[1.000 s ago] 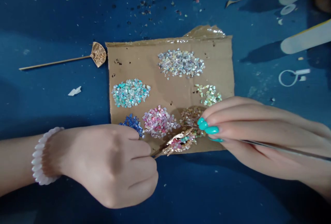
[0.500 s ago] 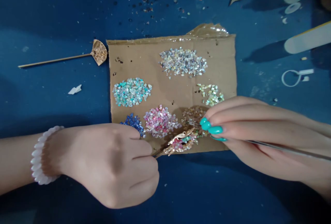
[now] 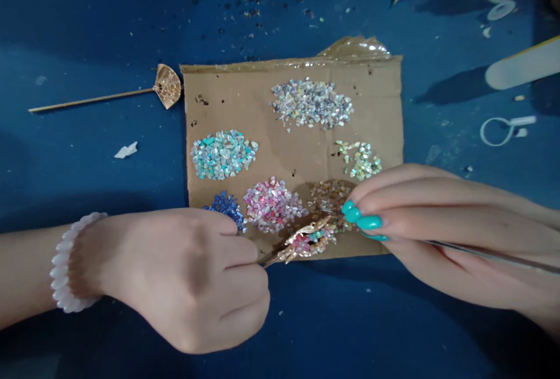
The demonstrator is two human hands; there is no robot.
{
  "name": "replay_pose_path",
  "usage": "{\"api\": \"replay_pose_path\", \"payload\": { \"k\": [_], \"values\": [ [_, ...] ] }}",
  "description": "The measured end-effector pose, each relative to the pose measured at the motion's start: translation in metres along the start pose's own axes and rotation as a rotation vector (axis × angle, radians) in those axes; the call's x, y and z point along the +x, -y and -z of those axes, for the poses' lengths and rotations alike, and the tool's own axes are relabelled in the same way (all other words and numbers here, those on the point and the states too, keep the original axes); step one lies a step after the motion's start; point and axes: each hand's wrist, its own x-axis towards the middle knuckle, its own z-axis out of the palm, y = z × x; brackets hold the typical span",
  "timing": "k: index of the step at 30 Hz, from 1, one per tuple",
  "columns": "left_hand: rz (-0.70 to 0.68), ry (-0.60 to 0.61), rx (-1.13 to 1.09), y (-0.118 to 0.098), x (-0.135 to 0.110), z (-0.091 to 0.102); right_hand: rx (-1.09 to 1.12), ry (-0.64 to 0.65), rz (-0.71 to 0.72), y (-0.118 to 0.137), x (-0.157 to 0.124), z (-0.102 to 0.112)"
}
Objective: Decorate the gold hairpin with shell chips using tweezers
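The gold hairpin [image 3: 306, 240] sits at the near edge of the cardboard [image 3: 245, 99], its ornament tilted over the board; whether it touches is unclear. The left hand [image 3: 188, 277] is curled into a fist, gripping its stem. The right hand [image 3: 420, 221] pinches slim metal tweezers [image 3: 481, 255], their tip over the brown chips [image 3: 327, 193], just beside the ornament; I cannot tell if they hold a chip. With things this close, a slip of the tweezers could knock the ornament, and a dipping wrist could sweep the green chips [image 3: 363, 160] aside. The left knuckles lie near the blue chips [image 3: 224, 209], so a twist could mix them into the pink chips [image 3: 273, 205].
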Motion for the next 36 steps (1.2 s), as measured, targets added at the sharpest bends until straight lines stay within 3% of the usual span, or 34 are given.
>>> {"api": "replay_pose_path", "payload": {
  "k": [19, 31, 36],
  "values": [
    [-0.006, 0.045, -0.007, 0.000, -0.002, 0.000, 0.060, 0.052, 0.015, -0.007, -0.002, 0.006],
    [-0.002, 0.048, -0.002, -0.001, -0.001, 0.000, -0.051, -0.224, -0.248, -0.021, 0.011, -0.001],
    [-0.005, 0.053, -0.004, -0.001, -0.003, 0.000, -0.029, -0.276, -0.183, -0.025, 0.010, -0.006]
  ]
}}
